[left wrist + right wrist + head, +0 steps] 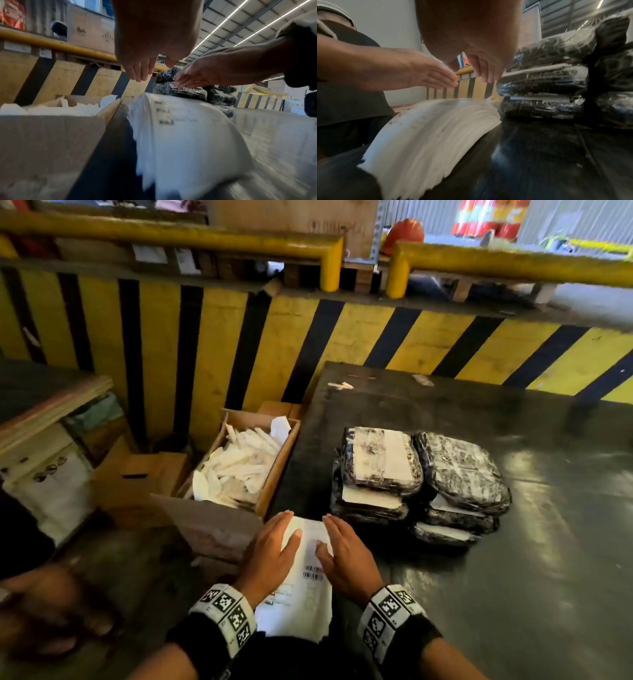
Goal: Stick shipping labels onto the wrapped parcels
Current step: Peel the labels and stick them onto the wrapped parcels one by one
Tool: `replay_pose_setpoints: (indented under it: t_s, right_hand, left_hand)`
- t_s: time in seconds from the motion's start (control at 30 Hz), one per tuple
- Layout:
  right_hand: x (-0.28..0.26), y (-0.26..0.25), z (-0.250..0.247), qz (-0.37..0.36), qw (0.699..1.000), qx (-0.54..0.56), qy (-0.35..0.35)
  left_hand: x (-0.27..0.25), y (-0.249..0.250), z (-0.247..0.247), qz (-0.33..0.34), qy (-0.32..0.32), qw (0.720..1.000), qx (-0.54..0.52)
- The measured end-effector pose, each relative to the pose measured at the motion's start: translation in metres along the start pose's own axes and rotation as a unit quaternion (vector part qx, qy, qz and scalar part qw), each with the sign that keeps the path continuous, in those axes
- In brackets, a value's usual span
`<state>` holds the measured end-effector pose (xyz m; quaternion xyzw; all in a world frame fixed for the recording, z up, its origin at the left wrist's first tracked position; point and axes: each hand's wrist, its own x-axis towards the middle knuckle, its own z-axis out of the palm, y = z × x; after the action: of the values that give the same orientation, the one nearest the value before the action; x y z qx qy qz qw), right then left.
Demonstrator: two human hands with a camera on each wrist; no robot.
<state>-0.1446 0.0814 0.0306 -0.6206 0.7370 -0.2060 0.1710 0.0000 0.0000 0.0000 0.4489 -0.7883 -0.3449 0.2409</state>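
Hovering flat, fingers straight, the left hand (270,549) and right hand (346,556) float apart over the label stack (305,594) at the counter's (513,542) 7 o'clock edge; wrist views reveal the gap beneath. Parcels (418,484) wait at 1 o'clock.

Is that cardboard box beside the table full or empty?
Nearly full: the open cardboard box holds a heap of white paper strips reaching close to its rim.

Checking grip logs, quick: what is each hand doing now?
Left hand: open, above the label stack, holding nothing.
Right hand: open, holding nothing.
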Motion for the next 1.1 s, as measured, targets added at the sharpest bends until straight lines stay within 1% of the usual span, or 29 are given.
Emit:
replay_pose_setpoints:
  t_s: [0.07,0.13,0.17,0.27,0.37,0.43,0.5,0.6,0.67,0.77,0.87,0.9,0.97,1.03,1.1]
  right_hand:
    - [-0.002,0.001,0.009,0.002,1.0,0.01,-0.022]
    - [-0.006,0.002,0.02,0.001,0.999,-0.006,-0.049]
    - [-0.008,0.002,0.025,0.001,0.998,-0.01,-0.059]
    - [-0.007,0.004,0.034,-0.007,0.999,-0.007,-0.049]
    - [-0.006,0.01,0.041,-0.006,1.0,-0.002,-0.031]
    - [-0.006,0.013,0.046,-0.008,1.0,0.002,-0.024]
    - [-0.007,0.014,0.048,-0.005,1.0,0.01,-0.019]
    - [-0.009,0.018,0.049,0.006,0.999,0.026,-0.019]
    - [-0.009,0.021,0.05,0.003,1.0,0.025,-0.016]
    - [-0.011,0.026,0.048,-0.002,0.999,0.041,-0.015]
    - [-0.013,0.027,0.036,0.013,0.994,0.109,0.01]
    - [-0.013,0.023,0.028,0.024,0.988,0.15,0.028]
    - [-0.013,0.014,0.009,0.038,0.963,0.26,0.058]
    - [-0.016,0.001,-0.018,0.036,0.93,0.361,0.055]
    - [-0.022,-0.009,-0.042,0.017,0.917,0.396,0.046]
  left_hand:
    - [-0.005,-0.01,0.004,-0.026,0.007,1.0,-0.008]
    - [-0.015,-0.017,0.008,-0.063,-0.005,0.998,0.006]
    - [-0.018,-0.021,0.011,-0.079,0.001,0.997,0.02]
    - [-0.023,-0.023,0.013,-0.106,0.027,0.993,0.044]
    - [-0.019,-0.021,0.012,-0.126,0.057,0.99,0.04]
    - [-0.015,-0.021,0.011,-0.14,0.077,0.987,0.016]
    - [-0.014,-0.021,0.009,-0.166,0.093,0.981,-0.033]
    - [-0.012,-0.021,0.004,-0.201,0.1,0.971,-0.086]
    - [-0.011,-0.021,0.001,-0.195,0.091,0.972,-0.093]
    - [-0.012,-0.02,-0.007,-0.164,0.09,0.975,-0.122]
    - [-0.013,-0.003,-0.026,-0.135,0.091,0.97,-0.183]
    - [-0.012,0.007,-0.034,-0.127,0.091,0.967,-0.199]
    - [-0.01,0.028,-0.05,-0.115,0.092,0.96,-0.239]
    - [-0.002,0.048,-0.064,-0.105,0.108,0.946,-0.287]
    - [0.009,0.066,-0.074,-0.087,0.143,0.936,-0.311]
